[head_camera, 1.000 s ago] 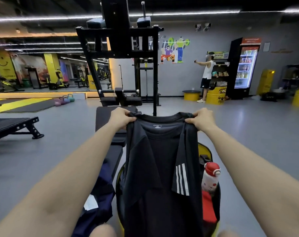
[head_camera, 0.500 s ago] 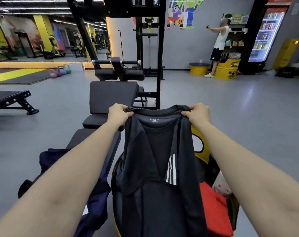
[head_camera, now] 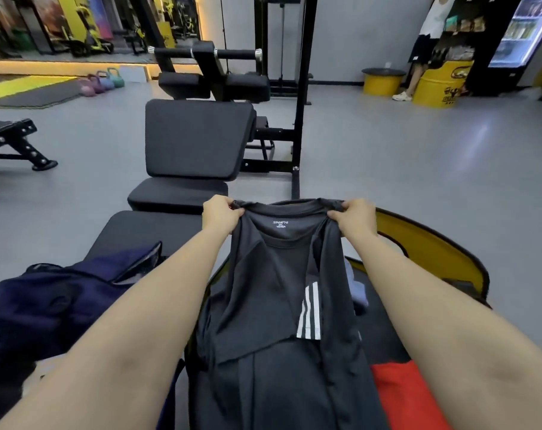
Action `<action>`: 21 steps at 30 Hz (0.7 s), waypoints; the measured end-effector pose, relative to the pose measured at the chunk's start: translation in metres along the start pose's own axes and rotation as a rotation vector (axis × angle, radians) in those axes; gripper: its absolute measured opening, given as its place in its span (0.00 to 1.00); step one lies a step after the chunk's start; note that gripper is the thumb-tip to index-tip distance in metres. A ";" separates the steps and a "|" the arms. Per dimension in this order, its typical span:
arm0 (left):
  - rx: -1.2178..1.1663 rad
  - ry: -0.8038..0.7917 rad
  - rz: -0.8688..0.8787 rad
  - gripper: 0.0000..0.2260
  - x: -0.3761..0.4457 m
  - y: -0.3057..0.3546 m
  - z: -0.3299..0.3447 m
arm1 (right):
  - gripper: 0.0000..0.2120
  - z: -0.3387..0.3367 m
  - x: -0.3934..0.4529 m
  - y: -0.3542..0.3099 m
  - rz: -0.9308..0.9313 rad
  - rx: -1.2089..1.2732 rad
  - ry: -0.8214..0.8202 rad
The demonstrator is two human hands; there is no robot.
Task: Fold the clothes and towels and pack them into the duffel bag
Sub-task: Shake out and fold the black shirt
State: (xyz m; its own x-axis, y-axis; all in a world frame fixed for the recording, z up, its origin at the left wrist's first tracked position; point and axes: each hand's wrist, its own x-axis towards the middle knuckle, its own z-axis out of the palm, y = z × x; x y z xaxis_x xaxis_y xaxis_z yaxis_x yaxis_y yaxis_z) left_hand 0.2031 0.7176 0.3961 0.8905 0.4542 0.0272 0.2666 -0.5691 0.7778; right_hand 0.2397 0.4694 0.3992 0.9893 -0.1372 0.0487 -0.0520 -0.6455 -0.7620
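Note:
I hold a dark grey T-shirt [head_camera: 282, 305] with white sleeve stripes out in front of me, both sleeves folded inward. My left hand [head_camera: 221, 217] grips its left shoulder and my right hand [head_camera: 355, 218] grips its right shoulder, either side of the collar. The shirt hangs down over the open yellow and black duffel bag [head_camera: 434, 252], hiding most of the inside. A red garment [head_camera: 403, 395] lies in the bag at the lower right, and a bluish-grey cloth [head_camera: 356, 288] shows beside the shirt.
A navy garment [head_camera: 55, 305] lies crumpled on the black padded bench [head_camera: 139, 234] to my left. A black weight machine [head_camera: 198, 138] stands ahead. Kettlebells [head_camera: 100, 82] sit far left; a person [head_camera: 424, 41] stands by yellow drums [head_camera: 437, 88] far right.
The view has tilted downward and the shirt has come lower over the bag. Both hands keep the same grip on the shoulders. The red-capped bottle seen earlier is out of sight.

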 end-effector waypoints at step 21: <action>0.077 -0.246 -0.051 0.29 -0.134 -0.112 0.059 | 0.27 0.048 -0.108 0.105 -0.080 -0.131 -0.333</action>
State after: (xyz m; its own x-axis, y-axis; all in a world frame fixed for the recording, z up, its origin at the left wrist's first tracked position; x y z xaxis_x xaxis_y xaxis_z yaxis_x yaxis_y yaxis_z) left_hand 0.0759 0.6801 0.2679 0.9355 0.3089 -0.1714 0.3322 -0.6047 0.7239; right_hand 0.1339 0.4523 0.2832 0.9798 0.1559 -0.1249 0.0316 -0.7383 -0.6738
